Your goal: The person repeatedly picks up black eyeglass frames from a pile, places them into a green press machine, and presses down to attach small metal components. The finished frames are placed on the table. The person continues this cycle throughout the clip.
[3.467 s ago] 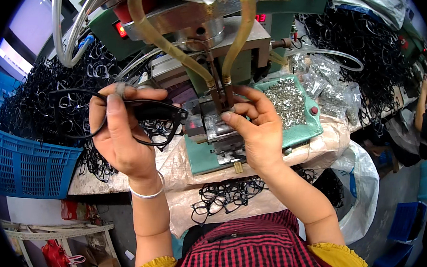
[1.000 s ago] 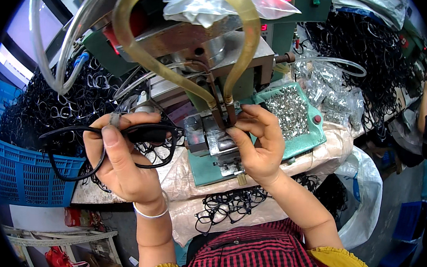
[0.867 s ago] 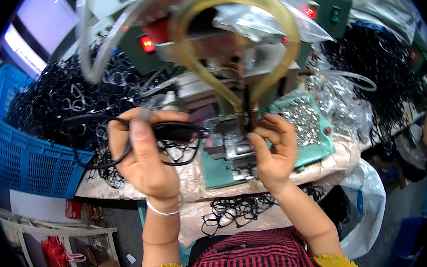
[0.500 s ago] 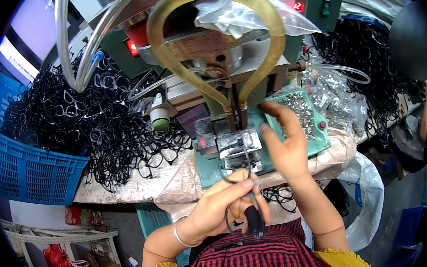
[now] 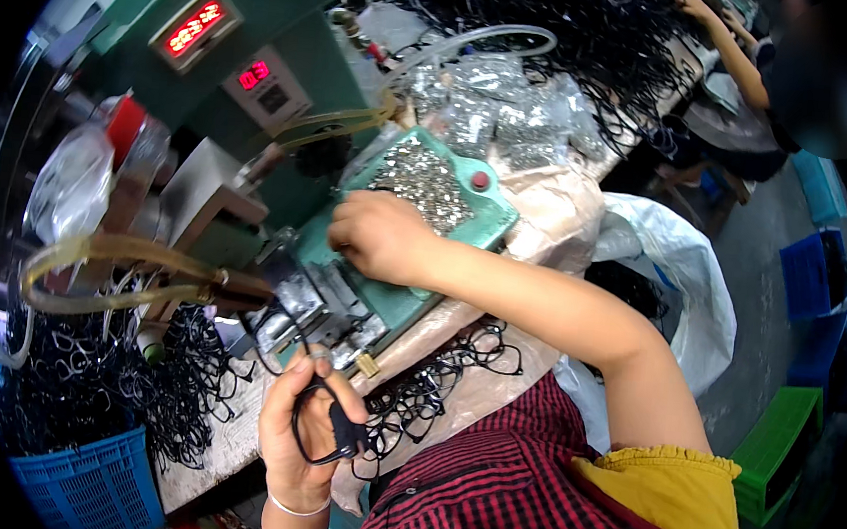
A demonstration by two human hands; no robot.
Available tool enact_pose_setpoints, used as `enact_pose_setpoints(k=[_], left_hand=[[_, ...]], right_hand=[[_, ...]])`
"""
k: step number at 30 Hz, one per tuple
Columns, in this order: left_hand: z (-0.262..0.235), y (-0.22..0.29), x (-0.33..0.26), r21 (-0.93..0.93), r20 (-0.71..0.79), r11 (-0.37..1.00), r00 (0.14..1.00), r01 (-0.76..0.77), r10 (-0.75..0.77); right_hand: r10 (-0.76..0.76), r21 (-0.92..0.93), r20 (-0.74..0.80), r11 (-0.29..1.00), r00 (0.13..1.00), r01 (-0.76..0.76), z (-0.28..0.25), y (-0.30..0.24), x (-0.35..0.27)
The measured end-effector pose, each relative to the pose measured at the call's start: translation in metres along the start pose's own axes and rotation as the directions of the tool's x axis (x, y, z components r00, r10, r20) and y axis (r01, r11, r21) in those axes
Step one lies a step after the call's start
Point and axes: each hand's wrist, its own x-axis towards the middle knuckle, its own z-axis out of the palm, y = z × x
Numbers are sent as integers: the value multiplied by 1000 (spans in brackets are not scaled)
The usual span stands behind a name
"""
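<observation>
Left grip (image 5: 292, 445): closed on black frame (image 5: 344, 430); I'd keep it steady. Right grip (image 5: 384, 239): curled by tray (image 5: 495, 217); whether it holds anything, I cannot tell.

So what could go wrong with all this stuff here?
The left hand is near the machine's metal block, so fingers might get pinched if a part there moves.

The black glasses frame reaches from that hand toward the block, so it could perhaps get bumped or scratched.

The right hand is close to the green tray of small shiny pieces; a knock might spill some.
</observation>
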Motion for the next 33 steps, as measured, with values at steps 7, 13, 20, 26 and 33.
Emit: enact_pose_setpoints(k=[7, 13, 20, 26, 33], left_hand=[[-69, 120, -75, 992, 88, -120, 901, -40, 425], [-36, 172, -83, 769, 308, -632, 813, 92, 494], [-21, 162, -98, 665, 512, -746, 700, 44, 498], [-38, 186, -145, 839, 528, -541, -161, -52, 834], [-262, 118, -17, 985, 77, -64, 77, -163, 994]], right_hand=[[-125, -165, 175, 974, 977, 154, 36, 27, 26], [-113, -252, 234, 952, 966, 172, 34, 25, 27], [-67, -96, 83, 993, 994, 75, 32, 10, 24], [215, 17, -191, 976, 958, -215, -14, -11, 6], [437, 20, -307, 891, 845, -453, -52, -30, -48]])
